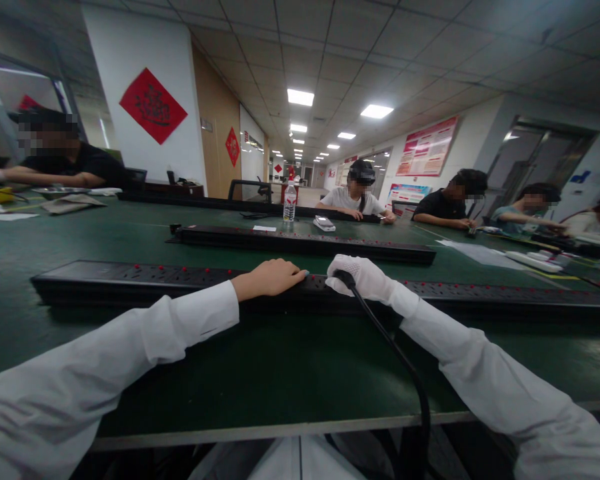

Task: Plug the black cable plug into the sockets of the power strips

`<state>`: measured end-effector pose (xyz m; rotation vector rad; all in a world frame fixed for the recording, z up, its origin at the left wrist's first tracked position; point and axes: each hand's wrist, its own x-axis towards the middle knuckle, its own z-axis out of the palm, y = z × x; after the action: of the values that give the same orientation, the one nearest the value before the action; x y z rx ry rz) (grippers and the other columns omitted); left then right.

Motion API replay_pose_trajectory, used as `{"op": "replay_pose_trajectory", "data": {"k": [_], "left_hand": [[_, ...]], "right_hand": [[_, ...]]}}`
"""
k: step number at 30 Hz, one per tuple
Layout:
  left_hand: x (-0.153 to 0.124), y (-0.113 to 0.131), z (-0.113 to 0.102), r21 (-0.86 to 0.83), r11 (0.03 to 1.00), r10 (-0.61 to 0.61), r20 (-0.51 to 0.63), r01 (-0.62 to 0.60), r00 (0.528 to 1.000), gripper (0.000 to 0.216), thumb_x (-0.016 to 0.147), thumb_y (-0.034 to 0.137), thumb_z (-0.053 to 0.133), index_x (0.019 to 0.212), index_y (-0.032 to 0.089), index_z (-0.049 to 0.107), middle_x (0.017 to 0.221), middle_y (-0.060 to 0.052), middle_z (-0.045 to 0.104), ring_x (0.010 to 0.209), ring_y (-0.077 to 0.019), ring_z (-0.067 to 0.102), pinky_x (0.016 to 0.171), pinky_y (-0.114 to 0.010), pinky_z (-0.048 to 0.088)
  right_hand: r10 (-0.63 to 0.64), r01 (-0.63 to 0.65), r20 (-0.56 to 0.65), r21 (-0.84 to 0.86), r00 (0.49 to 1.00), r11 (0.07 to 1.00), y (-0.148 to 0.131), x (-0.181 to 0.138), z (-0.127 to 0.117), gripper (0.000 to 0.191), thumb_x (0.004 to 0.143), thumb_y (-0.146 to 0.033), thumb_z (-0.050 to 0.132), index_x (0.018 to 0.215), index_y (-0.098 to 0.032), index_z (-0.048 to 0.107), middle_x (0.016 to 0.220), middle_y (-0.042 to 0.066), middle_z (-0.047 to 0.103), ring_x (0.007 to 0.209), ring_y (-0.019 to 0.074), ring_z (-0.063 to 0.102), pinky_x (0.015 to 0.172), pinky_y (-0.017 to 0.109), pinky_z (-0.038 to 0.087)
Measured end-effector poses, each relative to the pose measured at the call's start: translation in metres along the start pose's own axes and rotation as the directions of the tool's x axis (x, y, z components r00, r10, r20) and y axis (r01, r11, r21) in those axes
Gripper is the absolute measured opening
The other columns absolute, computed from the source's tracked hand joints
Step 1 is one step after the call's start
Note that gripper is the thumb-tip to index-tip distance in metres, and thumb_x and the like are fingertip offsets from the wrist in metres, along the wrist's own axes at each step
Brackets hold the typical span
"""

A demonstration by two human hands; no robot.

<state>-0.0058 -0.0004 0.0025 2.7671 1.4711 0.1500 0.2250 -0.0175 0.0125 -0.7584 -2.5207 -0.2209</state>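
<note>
A long black power strip with a row of red buttons and sockets lies across the green table in front of me. My left hand, bare, rests flat on its top near the middle with the fingers stretched toward the right. In a white glove, my right hand is closed round a black plug at the strip, just right of my left fingertips. From the plug a black cable runs down over the table's near edge. Whether the plug's pins sit in a socket is hidden.
Behind lies a second power strip, and a third farther back. A water bottle and a small white device stand beyond. White paper lies at right. Several people sit round the table, one person opposite.
</note>
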Motion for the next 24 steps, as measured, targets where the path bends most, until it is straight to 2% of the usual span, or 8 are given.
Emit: {"op": "replay_pose_trajectory", "data": {"k": [17, 24], "left_hand": [[0.0003, -0.0001, -0.001, -0.043, 0.999, -0.016, 0.02, 0.016, 1.0, 0.061, 0.086, 0.056, 0.015, 0.105, 0.019, 0.06, 0.098, -0.01, 0.064, 0.081, -0.0215, 0.06, 0.068, -0.03, 0.043], [-0.0001, 0.001, -0.0008, 0.004, 1.0, -0.026, 0.002, 0.026, 1.0, 0.059, 0.087, 0.054, 0.016, 0.103, 0.019, 0.061, 0.097, -0.01, 0.065, 0.084, -0.0234, 0.06, 0.07, -0.031, 0.043]], "right_hand": [[0.005, -0.005, -0.005, -0.002, 1.0, 1.0, -0.0011, 0.0, -0.0009, 0.016, 0.078, -0.035, 0.05, 0.08, -0.02, 0.056, 0.079, 0.001, 0.058, 0.068, 0.0098, 0.053, 0.063, 0.021, 0.039], [0.006, -0.006, -0.013, -0.008, 1.0, 1.0, 0.0004, -0.0003, 0.0012, 0.016, 0.078, -0.035, 0.05, 0.08, -0.021, 0.056, 0.078, 0.001, 0.058, 0.067, 0.0097, 0.053, 0.062, 0.021, 0.038]]}}
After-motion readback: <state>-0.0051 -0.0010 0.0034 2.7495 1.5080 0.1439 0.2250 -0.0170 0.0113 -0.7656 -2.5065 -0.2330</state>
